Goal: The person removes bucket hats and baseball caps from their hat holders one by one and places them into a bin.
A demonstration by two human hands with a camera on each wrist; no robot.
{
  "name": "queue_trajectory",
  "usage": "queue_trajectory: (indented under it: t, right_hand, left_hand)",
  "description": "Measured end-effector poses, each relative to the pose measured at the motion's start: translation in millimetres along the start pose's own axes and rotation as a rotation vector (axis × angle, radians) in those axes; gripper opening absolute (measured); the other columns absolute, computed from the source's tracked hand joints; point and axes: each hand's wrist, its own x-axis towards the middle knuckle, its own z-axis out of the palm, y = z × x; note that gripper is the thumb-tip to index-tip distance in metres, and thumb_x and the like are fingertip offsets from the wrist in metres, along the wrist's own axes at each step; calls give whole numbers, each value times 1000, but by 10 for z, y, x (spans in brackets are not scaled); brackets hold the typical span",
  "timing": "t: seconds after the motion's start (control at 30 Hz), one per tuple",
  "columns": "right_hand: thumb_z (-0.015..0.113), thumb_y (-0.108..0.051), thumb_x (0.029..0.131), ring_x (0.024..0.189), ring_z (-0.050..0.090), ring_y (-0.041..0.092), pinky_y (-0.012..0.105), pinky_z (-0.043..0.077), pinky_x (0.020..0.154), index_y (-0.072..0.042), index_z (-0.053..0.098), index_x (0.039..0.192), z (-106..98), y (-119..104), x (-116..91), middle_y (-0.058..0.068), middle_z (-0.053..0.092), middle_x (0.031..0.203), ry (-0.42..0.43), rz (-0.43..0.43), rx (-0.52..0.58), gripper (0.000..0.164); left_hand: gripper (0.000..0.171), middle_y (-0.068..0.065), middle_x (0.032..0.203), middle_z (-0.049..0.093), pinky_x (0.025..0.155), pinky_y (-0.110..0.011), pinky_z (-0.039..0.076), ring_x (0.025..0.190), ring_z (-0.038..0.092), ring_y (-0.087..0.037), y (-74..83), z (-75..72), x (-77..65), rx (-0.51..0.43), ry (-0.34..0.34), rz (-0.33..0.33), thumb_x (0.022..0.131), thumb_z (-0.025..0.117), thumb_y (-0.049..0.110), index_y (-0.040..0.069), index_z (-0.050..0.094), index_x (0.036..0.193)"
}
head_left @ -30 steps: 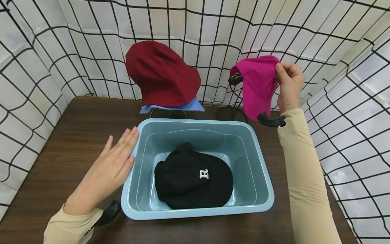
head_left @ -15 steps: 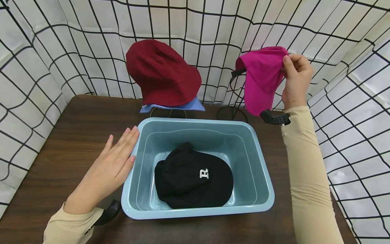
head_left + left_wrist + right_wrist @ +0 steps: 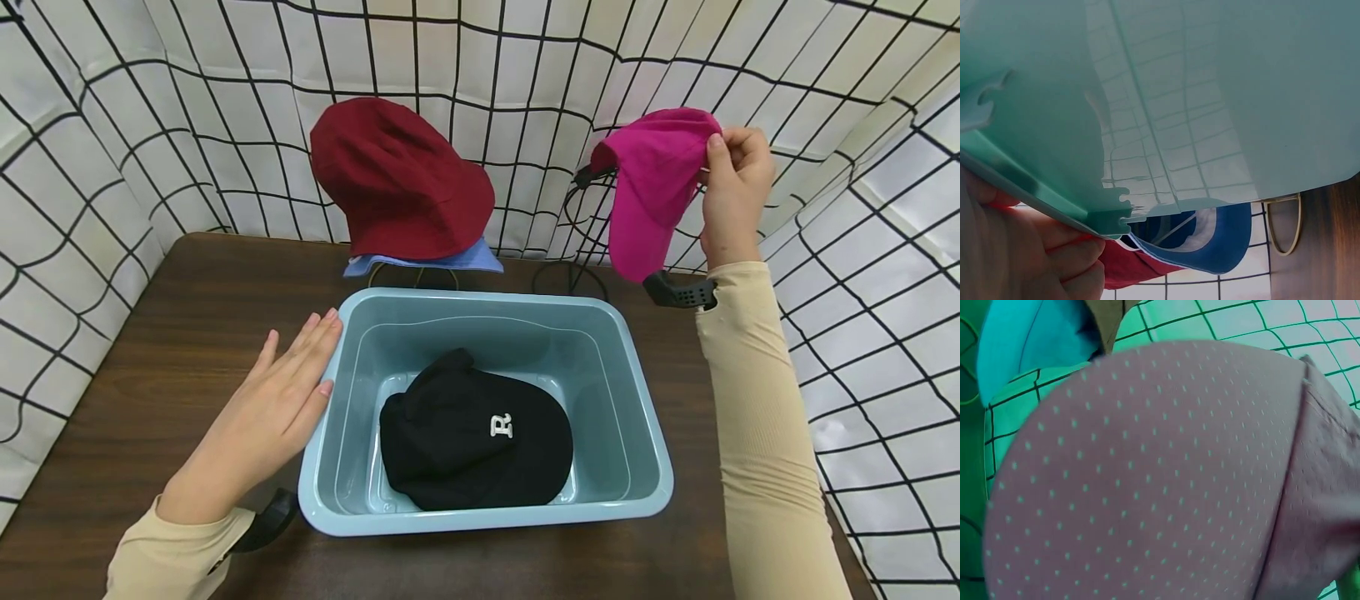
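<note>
Lift-off step, I'd guess: right hand pinching the pink cap, left hand straight-fingered against the tub. Next move calls for clearing the far-right stand; strap contact's unclear.

Wire grids and white sheeting walling the table suggest a booth.

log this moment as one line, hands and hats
left hand: touches tub | right hand: pinches pink cap | black cap: in tub | red hat: over blue hat
</note>
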Motion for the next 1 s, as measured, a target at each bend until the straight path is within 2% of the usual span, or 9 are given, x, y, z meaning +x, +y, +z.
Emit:
queue_trajectory:
  t: [0.2,0.4,0.5,0.63,0.8,1.0]
  right_hand:
    - [51,-2,95,62,47,10,19,39,57,-10,52,93,-1,70,7,4,52,73,71,42,-106,8]
    - [46,-7,98,73,50,8,19,39,64,-10,62,100,-12,107,1,1,55,85,19,41,-186,16]
    - [47,-10,98,72,50,7,18,38,63,-9,66,102,-16,109,1,0,58,87,-1,42,-214,20]
    - [52,-15,96,67,49,7,17,38,58,-11,69,98,-16,118,4,-1,57,82,-9,45,-273,17]
    - [67,-24,88,66,50,6,17,40,55,-13,69,91,2,138,18,-2,56,82,-33,53,-371,12]
    - [72,-22,84,65,52,7,18,40,54,-12,70,84,34,165,23,-1,58,80,-26,21,-344,11]
  left_hand:
    - [58,-15,153,24,113,-52,4,142,16,-27,-7,5,4,-5,-3,2,98,41,23,2,22,149]
    - [58,-15,153,24,113,-52,4,142,16,-26,-9,14,-5,-8,2,1,98,41,23,3,22,149]
    - [58,-15,153,25,113,-51,4,142,16,-25,-8,13,-6,-9,6,2,98,41,23,3,22,149]
    - [58,-15,153,24,113,-51,4,142,16,-25,-11,16,-6,-9,6,3,98,41,22,3,22,149]
    - [58,-14,154,23,113,-52,4,142,16,-26,-14,18,-6,-10,5,3,98,41,23,3,21,149]
    - [58,-13,154,23,113,-51,4,142,16,-25,-13,13,-9,-11,3,0,99,41,23,4,21,150]
